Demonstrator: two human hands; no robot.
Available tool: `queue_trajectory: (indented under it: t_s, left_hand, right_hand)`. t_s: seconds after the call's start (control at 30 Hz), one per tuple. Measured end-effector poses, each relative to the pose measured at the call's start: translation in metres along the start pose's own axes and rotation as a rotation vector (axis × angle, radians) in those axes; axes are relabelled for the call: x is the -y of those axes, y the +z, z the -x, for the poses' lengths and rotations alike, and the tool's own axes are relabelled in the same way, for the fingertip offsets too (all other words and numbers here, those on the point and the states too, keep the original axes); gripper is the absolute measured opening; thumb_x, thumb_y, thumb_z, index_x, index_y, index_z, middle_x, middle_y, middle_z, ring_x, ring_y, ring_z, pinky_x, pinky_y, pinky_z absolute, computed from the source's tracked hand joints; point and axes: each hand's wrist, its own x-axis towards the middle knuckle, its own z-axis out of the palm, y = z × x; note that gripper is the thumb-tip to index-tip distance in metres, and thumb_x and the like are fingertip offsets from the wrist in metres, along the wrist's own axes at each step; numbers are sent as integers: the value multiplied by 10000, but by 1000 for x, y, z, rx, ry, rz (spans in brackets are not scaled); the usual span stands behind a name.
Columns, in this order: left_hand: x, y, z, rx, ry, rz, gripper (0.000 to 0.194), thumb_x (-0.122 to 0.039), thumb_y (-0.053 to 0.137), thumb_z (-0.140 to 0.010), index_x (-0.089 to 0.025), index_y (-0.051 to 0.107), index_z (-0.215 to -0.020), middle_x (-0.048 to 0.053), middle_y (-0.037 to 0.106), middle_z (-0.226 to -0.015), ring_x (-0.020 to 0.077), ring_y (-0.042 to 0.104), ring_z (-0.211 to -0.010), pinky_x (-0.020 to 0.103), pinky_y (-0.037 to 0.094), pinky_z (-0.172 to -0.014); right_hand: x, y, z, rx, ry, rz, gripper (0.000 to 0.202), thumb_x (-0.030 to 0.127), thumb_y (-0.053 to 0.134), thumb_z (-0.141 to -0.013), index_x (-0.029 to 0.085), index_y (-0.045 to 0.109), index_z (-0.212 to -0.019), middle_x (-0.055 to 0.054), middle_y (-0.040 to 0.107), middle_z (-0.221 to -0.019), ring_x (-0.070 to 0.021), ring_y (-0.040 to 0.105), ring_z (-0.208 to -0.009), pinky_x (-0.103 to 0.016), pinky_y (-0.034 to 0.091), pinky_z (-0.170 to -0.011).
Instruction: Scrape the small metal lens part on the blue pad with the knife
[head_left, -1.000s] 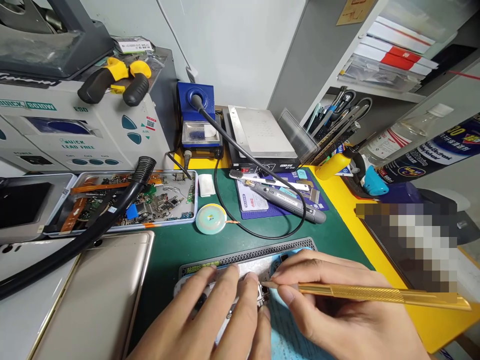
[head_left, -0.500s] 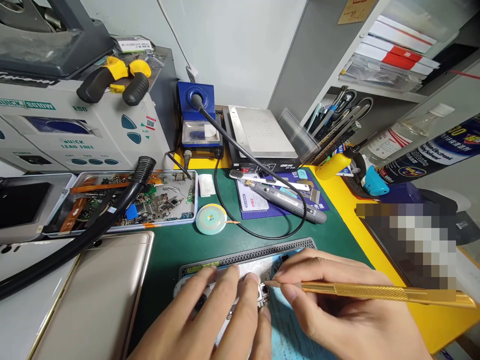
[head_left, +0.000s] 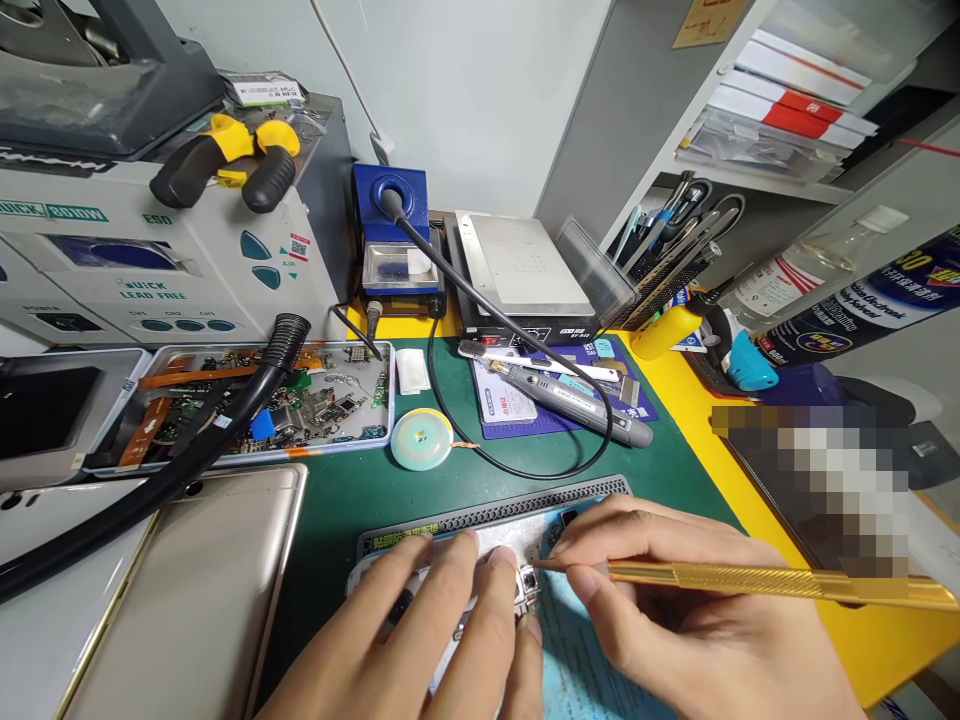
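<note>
Surface [head_left: 360, 490]: green mat, near edge occupied by an opened phone [head_left: 495, 560]. Gold cover [head_left: 195, 590] lies to its left; parts tray [head_left: 247, 405] sits behind that. Left hand [head_left: 420, 640]: fingers flat and extended, pressing on the phone, gripping nothing. Right hand [head_left: 675, 620]: fingers closed on a gold tool [head_left: 750, 578], held nearly level, its tip touching a small component [head_left: 529, 582] at the phone's centre.
</note>
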Motion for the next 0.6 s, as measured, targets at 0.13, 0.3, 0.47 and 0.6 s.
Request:
queue_trajectory:
  t_s: [0.13, 0.3, 0.47, 0.6]
  left_hand:
    - [1, 2, -1, -5, 2, -16, 378, -202, 826, -677, -140, 696, -1028, -19, 700, -967, 151, 598, -937, 314, 498, -786]
    - [2, 3, -1, -4, 7, -3, 373, -209, 825, -680, -139, 698, -1025, -16, 692, -975, 154, 599, -945, 315, 504, -780]
    - [2, 3, -1, -10, 12, -6, 383, -207, 826, -674, -138, 700, -1029, -11, 678, -995, 153, 597, -941, 317, 505, -775]
    - [2, 3, 0, -13, 4, -6, 377, -199, 825, -672, -143, 704, -1025, -13, 665, -1015, 146, 598, -942, 309, 503, -786]
  right_hand:
    - [0, 1, 2, -21, -4, 16, 165, 84, 653, -839, 226, 736, -817, -2, 749, -750, -155, 719, -653, -246, 608, -650]
    - [-2, 0, 2, -25, -21, 51, 169, 80, 651, -833, 226, 725, -791, 8, 738, -722, -146, 713, -636, -242, 611, -673]
    - [0, 0, 2, -25, -17, 54, 164, 90, 648, -840, 226, 726, -792, 11, 739, -724, -142, 708, -636, -248, 608, -698]
    - [2, 0, 1, -22, -13, 49, 151, 106, 648, -848, 211, 728, -775, -7, 743, -705, -149, 695, -623, -251, 593, -641]
